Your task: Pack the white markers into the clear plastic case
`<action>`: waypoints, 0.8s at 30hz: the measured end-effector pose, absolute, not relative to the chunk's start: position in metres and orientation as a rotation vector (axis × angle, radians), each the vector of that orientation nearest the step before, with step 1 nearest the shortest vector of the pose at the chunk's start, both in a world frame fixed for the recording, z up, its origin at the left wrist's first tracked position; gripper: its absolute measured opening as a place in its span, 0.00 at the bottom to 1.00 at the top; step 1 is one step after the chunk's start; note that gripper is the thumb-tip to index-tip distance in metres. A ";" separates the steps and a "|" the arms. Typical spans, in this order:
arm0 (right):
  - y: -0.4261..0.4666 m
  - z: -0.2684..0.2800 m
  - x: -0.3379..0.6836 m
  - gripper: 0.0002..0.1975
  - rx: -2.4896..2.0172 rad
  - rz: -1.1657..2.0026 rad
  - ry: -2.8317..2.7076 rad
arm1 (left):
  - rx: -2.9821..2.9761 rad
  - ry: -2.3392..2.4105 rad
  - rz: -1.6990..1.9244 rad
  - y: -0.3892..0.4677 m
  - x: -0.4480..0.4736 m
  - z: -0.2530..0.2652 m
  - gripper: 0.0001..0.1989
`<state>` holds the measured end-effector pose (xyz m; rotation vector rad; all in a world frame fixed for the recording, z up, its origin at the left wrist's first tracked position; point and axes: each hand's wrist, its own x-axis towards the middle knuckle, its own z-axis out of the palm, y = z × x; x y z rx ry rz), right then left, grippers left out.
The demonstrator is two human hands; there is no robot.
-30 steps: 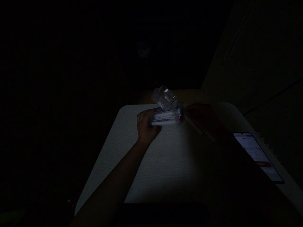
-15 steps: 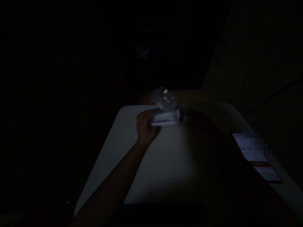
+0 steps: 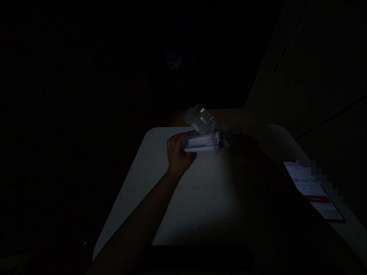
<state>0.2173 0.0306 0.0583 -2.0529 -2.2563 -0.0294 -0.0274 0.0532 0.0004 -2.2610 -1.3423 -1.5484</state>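
In the head view, the right hand [image 3: 245, 147], which a second ago had a pale pen beside it, is now a dark shape just right of the box; its grip cannot be told. The left hand [image 3: 176, 151] is, as before, wrapped around one clear box [image 3: 215, 147] on one pale table [image 3: 190, 194]. One clear lid [image 3: 200, 118] tilts behind it; one lit phone [image 3: 314, 191] lies at right. The box lies sideways, with at least three white markers [image 3: 199, 140] inside, blue, orange and purple ends rightward.
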 end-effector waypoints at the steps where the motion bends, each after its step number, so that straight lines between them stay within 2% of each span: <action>1: 0.030 0.059 0.216 0.21 -2.087 -0.051 -2.236 | -2.256 -1.331 -1.557 0.053 -0.028 0.000 0.26; 5: 0.029 0.063 0.210 0.25 -2.198 -0.106 -2.152 | -2.245 -1.307 -1.567 0.054 -0.027 0.001 0.25; 24: 0.024 0.067 0.208 0.20 -2.254 -0.030 -2.172 | -2.265 -1.342 -1.559 0.052 -0.026 0.002 0.26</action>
